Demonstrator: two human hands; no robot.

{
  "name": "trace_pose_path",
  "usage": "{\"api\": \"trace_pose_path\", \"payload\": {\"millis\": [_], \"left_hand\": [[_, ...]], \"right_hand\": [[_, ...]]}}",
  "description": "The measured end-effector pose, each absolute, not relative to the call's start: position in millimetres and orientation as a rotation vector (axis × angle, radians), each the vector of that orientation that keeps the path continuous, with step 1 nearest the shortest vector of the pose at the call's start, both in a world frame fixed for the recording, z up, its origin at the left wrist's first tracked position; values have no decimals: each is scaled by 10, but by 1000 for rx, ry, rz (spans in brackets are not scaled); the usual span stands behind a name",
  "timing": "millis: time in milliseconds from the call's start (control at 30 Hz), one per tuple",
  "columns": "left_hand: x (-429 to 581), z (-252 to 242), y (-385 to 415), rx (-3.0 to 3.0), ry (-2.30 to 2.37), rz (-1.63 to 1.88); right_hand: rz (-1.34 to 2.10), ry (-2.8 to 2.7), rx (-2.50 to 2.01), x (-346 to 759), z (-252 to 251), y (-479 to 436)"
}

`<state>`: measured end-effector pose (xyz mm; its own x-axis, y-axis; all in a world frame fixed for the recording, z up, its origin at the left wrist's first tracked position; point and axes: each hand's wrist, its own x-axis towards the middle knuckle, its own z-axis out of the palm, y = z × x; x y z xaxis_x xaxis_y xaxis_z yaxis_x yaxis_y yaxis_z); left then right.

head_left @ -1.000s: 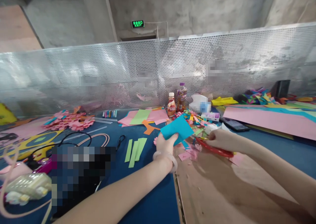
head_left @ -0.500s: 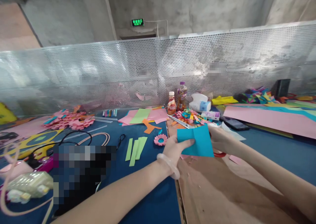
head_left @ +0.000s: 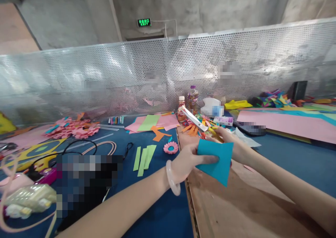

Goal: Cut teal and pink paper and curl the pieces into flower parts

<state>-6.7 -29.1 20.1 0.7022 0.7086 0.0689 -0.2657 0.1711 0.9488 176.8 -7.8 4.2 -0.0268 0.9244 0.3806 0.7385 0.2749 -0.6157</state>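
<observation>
Left hand: your grip pinches the blue paper | Right hand: your grip is closed around the scissors, tips toward the tabletop's far edge

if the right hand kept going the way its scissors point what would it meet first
Probably the small bottle. The right hand aims its scissors up and left, and their tip overlaps that bottle in the picture, though depth is unclear.

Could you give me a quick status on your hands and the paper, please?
Left hand pinching blue paper. Right hand gripping scissors, blades pointing up-left, off the paper. Nothing obstructing.
</observation>
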Motion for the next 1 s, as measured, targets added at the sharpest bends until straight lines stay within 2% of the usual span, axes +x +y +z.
{"api": "trace_pose_path", "payload": {"millis": [233,533,767,867,1000], "left_hand": [[-130,277,-263,1183,413,617],[-96,239,-314,1178,424,656],[-41,311,-373,1092,505,898],[-122,357,-207,1051,601,1231],[-303,413,117,962,833,1616]], "right_hand": [[35,-1960,-1523,1860,158,-111],[-285,-2192,-1385,1836,163,-167],[-190,-1867,-1472,1819,107,-115],[5,-1674,-1612,1899,90,-59],[371,-1723,-1628,1914,122,-73]]}}
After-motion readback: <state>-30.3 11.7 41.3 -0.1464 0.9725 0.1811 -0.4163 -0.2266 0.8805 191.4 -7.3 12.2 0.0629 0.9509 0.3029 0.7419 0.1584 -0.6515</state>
